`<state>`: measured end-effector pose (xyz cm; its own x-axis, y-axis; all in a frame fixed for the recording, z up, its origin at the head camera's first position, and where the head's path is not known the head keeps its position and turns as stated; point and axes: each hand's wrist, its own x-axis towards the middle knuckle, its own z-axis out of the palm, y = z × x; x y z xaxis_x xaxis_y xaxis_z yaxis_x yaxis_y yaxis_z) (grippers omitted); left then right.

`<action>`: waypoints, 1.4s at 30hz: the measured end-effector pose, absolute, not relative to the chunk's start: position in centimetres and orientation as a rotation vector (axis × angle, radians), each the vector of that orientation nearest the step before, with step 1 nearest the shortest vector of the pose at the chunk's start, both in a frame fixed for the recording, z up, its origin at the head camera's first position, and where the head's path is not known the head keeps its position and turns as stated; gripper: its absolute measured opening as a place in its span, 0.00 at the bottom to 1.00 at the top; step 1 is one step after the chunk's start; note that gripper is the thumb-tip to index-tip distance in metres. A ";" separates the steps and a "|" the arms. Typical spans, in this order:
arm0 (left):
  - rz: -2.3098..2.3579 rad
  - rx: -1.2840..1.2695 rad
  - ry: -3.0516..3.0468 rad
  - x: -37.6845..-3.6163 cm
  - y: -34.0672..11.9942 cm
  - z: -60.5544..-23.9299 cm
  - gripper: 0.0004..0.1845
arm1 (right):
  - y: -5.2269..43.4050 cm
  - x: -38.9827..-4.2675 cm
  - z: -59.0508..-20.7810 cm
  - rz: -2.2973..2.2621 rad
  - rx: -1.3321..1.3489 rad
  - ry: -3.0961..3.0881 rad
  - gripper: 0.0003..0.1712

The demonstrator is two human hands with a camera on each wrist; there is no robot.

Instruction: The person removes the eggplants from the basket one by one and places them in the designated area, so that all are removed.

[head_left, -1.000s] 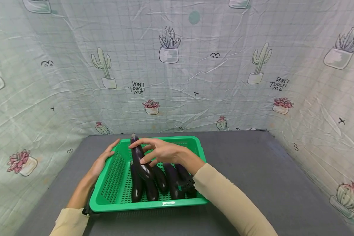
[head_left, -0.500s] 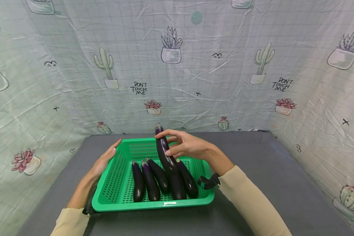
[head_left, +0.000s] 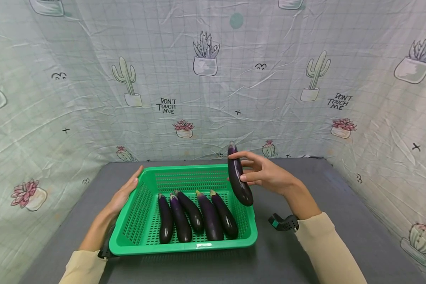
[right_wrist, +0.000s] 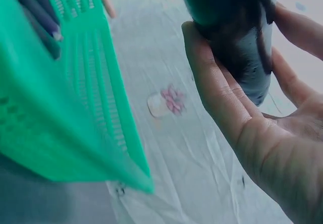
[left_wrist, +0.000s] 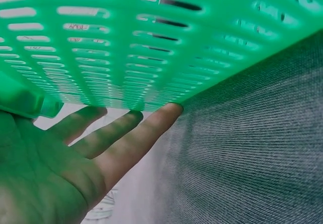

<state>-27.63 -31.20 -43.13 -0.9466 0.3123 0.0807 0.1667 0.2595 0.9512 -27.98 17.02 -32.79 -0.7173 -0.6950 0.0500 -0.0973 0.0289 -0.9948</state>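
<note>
Right hand point(head_left: 264, 173), head view: fingers and thumb pinch the held eggplant point(head_left: 240, 185) about mid-length, above the right end of the green basket point(head_left: 156, 250). The eggplant tilts, stem end high and far, blunt end low and near. Five other eggplants point(head_left: 193, 217) lie in a row on the basket floor, stems toward the far side. The basket stands on the grey bench point(head_left: 340, 221).
Risk 1: the eggplant may pivot or slip; a fingertip pinch on smooth skin would be the cause.
Risk 2: the blunt end may strike the right rim if carried too low.
Appearance: slender, slightly curved, dark purple, with a pale greyish stem cap.

Left wrist view: the left hand point(left_wrist: 60, 168) grasps nothing. Its straight fingers reach along the outer face of the perforated left wall, touching or just beside it.
Risk 3: a knock could shift the basket, since this hand does not grip it.

Right wrist view: the held eggplant sits between fingers and thumb, apart from the basket. Appearance: rounded blunt end, near-black, glossy, with pale highlights. The stem end is out of frame.
</note>
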 end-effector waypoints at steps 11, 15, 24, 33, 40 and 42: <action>1.777 0.456 2.426 -27.6 -31.2 -43.1 0.34 | 22.1 -28.0 -34.8 -1.838 -0.709 1.932 0.35; 1.751 0.483 2.471 -27.7 -31.2 -43.1 0.33 | 23.3 -28.1 -35.6 -1.877 -0.651 1.926 0.35; 1.731 0.480 2.506 -27.8 -31.2 -42.9 0.32 | 24.9 -28.7 -36.8 -1.900 -0.578 1.927 0.36; 1.701 0.452 2.502 -27.7 -31.0 -43.0 0.32 | 25.7 -29.4 -38.2 -1.857 -0.493 1.986 0.36; 1.720 0.434 2.466 -27.5 -31.0 -43.0 0.33 | 25.9 -30.4 -39.6 -1.722 -0.433 2.103 0.37; 1.726 0.436 2.460 -27.6 -31.0 -43.0 0.33 | 26.1 -30.7 -40.0 -1.694 -0.401 2.126 0.37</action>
<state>-27.58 -30.99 -43.02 -0.9534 0.2915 0.0779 0.1725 0.3146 0.9334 -30.67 26.09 -40.05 -0.8825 -0.4538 -0.1238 0.0191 0.2284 -0.9734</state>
